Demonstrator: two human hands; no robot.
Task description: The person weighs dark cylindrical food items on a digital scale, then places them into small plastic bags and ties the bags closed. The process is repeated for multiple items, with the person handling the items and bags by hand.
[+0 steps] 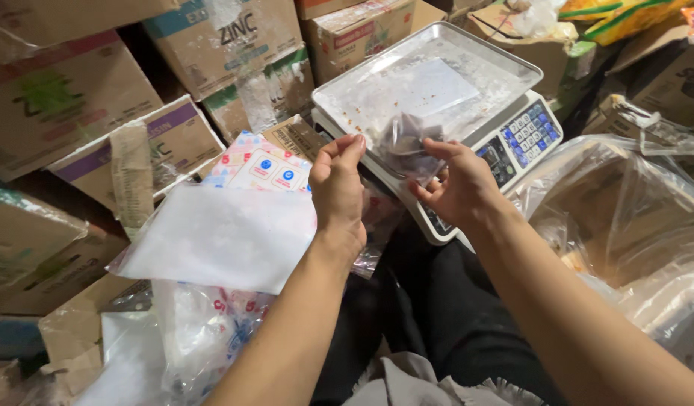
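Nearest: dark trousers, then white plastic sheets at my left. Both hands, left and right, pinch a small clear bag of dark contents, held over the near edge of the scale's steel tray. Risk, I judge: thin film slipping, contents spilling onto the keypad. Beyond: stacked cartons.

Two hands hold a small clear bag over a scale. The left hand pinches the bag at 9 o'clock, and the right hand grips it at 3 o'clock. The scale's shiny metal tray sits at 12 o'clock. Cardboard boxes are piled at 10 o'clock.
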